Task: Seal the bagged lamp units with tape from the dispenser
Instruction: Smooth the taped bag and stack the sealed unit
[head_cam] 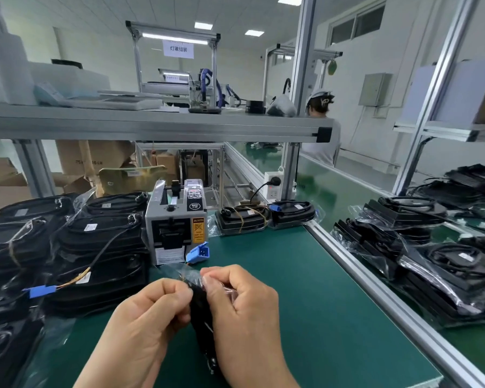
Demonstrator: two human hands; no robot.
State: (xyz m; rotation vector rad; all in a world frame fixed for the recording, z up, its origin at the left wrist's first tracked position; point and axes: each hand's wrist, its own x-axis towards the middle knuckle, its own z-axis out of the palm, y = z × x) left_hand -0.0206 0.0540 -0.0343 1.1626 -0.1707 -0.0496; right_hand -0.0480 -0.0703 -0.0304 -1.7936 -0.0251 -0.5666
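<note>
Pinching the clear bag (pixel 185 273) at its top w/ both hands, low centre over the bench (pixel 305 289). Left hand (pixel 149 312): fingers (pixel 177 292) curled, thumb + forefinger clamped on the plastic. Right hand (pixel 244 303): same, fingers clamped on the bag's other side, knuckles nearly touching the left's. Lamp unit (pixel 199 306) sits inside the bag, black, hanging edge-on between the palms, lower end near the bench front; can't tell if it touches the mat.

Blue plug (pixel 198 252) sticks up just past the bag top, right in front of the dispenser (pixel 177 222). Dispenser stands upright on the bench behind the hands, grey, orange warning label on its right face, apart from both hands. Can't tell if any tape is out at the slot.

Left of it: stack of black units (pixel 95 247), wires + another blue plug (pixel 41 291) poking out. Right of it, at the bench's back edge: two more units (pixel 242 219), side by side. Bagged units (pixel 445 275) piled on the green belt beyond the alu rail, right side. Socket (pixel 272 183) w/ black plug behind. Shelf (pixel 151 124) overhead; a person (pixel 322 121) in a white cap stands far back.
</note>
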